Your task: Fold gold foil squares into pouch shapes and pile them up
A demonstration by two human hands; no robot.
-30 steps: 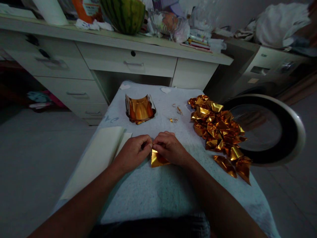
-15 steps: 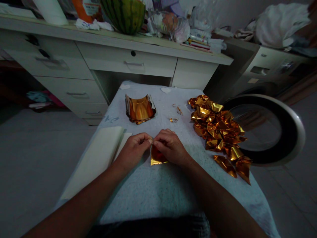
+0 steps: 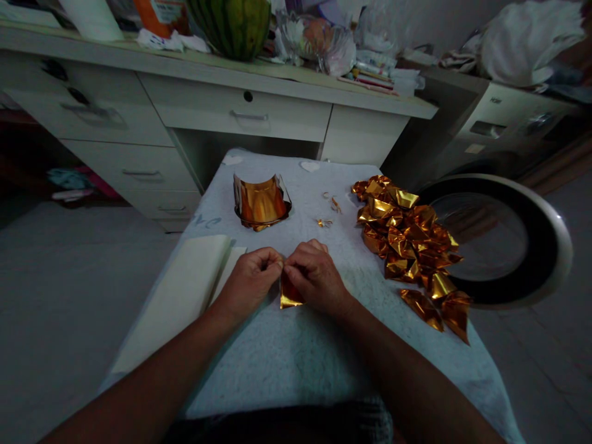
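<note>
Both hands meet over the middle of the cloth-covered table (image 3: 333, 376), fingertips pinched together. A gold foil sheet (image 3: 290, 298) hangs below the fingers, partly hidden by my right hand (image 3: 315, 269), which grips it. My left hand (image 3: 256, 274) pinches at the sheet's upper left edge, close against the right fingertips. Beyond the hands stands a curved stack of gold foil sheets (image 3: 259, 203). Small gold twisted bits (image 3: 333, 203) lie to its right. Folded gold foil pieces (image 3: 411, 237) form a heap at the table's right side.
Folded pale paper (image 3: 178, 296) lies along the table's left edge. A white desk with drawers (image 3: 240, 114) runs across the back, bearing a watermelon (image 3: 231, 28) and bags. At right, an open washing machine door (image 3: 541, 240) stands close by the foil heap.
Both hands have shifted very slightly left, still pinched together. Less of the gold foil sheet shows below my right hand. The heap and the stack stay in place.
</note>
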